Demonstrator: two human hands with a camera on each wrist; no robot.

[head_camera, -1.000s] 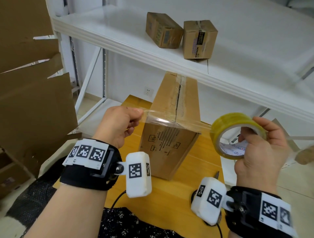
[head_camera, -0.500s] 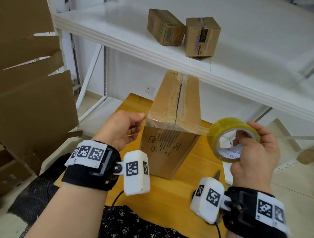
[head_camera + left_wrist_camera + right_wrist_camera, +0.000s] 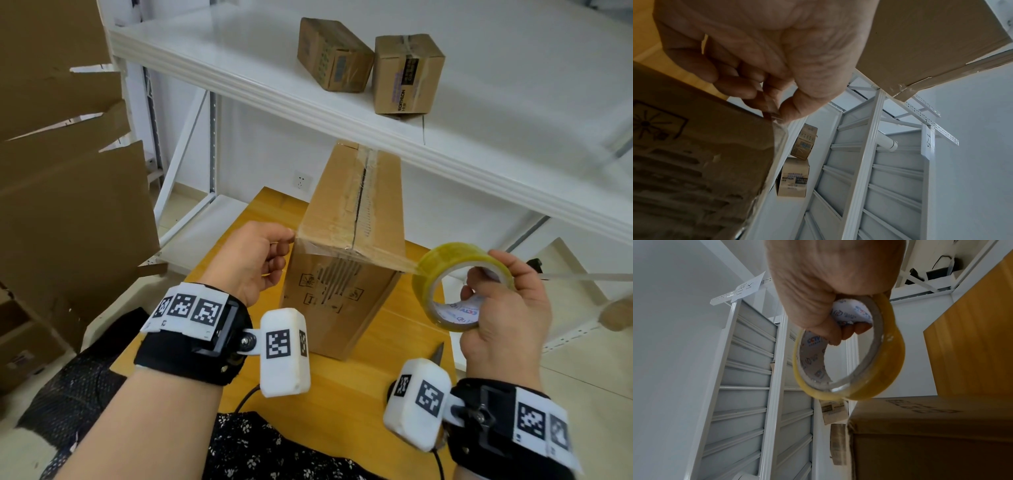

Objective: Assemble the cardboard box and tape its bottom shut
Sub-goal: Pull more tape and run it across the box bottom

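A tall narrow cardboard box stands on the yellow wooden table, its taped centre seam facing up. A strip of clear tape stretches across the box's near top edge. My left hand pinches the strip's free end at the box's left corner. My right hand grips the yellowish tape roll, fingers through its core, just right of the box. In the right wrist view the tape roll hangs from my fingers above the box.
Two small sealed cartons sit on the white shelf above the box. Flattened cardboard sheets lean at the left. A scissors tip pokes out on the table near my right wrist.
Both hands have brought the stretched tape down and toward the box; the strip now lies on its near top edge, and my left hand has closed in on the left corner.
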